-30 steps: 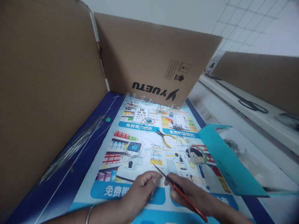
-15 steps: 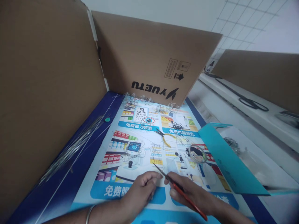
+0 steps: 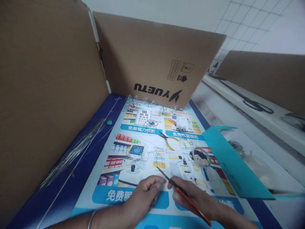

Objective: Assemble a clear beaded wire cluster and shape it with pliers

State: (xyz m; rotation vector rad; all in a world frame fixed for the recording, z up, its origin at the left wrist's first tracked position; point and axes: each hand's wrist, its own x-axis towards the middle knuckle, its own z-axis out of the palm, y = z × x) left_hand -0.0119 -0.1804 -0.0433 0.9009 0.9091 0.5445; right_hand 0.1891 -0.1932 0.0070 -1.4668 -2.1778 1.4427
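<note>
Two-handed work with a slender, red-handled, dark-pointed tool point(image 3: 190, 203).
Steady wrists, point clear of skin, would serve best: the right hand point(image 3: 190, 192) wraps its fingers round the tool; the left hand point(image 3: 144, 195) appears to pinch a thin, pale, wire-like strand point(image 3: 162, 181) above the colourful printed sheet point(image 3: 166, 219). The strand looks faint, mostly hidden.

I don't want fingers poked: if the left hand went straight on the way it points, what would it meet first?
Most likely the red-handled tool in the right hand, near its dark pointed end, just ahead of the left hand; depth is unclear.
</note>
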